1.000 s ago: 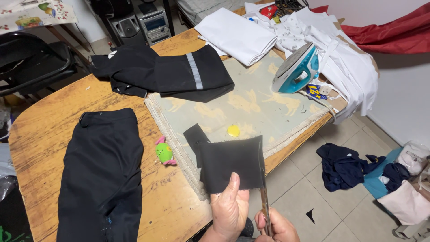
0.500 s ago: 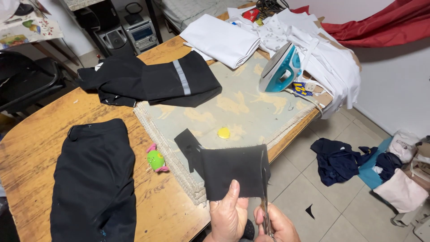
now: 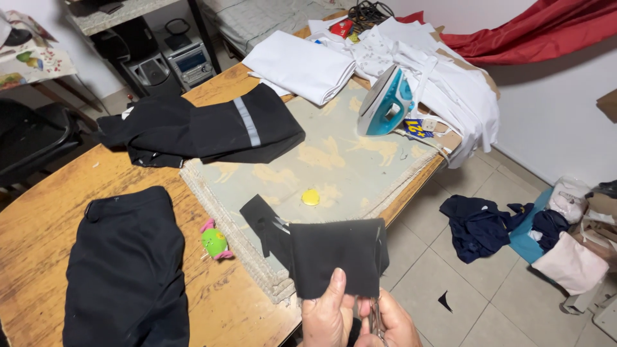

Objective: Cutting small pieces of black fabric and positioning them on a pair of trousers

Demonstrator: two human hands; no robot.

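Note:
My left hand point(image 3: 329, 313) pinches the lower edge of a black fabric piece point(image 3: 334, 254) and holds it up over the table's near edge. A narrow black strip of it trails back onto the patterned ironing mat point(image 3: 360, 160). My right hand point(image 3: 393, 325) grips metal scissors point(image 3: 375, 316) right beside the left hand, at the lower right corner of the fabric. The blades are mostly hidden behind the cloth and my fingers.
On the mat lie a small yellow disc point(image 3: 311, 197), a teal iron point(image 3: 385, 103) and a black garment with a grey stripe point(image 3: 218, 128). Black trousers point(image 3: 128, 263) and a green pincushion point(image 3: 214, 243) rest on the wooden table. White cloths point(image 3: 302, 64) are piled behind. Clothes point(image 3: 479, 222) lie on the floor.
The scissors, earlier reaching up along the fabric's right edge, now sit low at its bottom corner. My left hand keeps its hold on the fabric.

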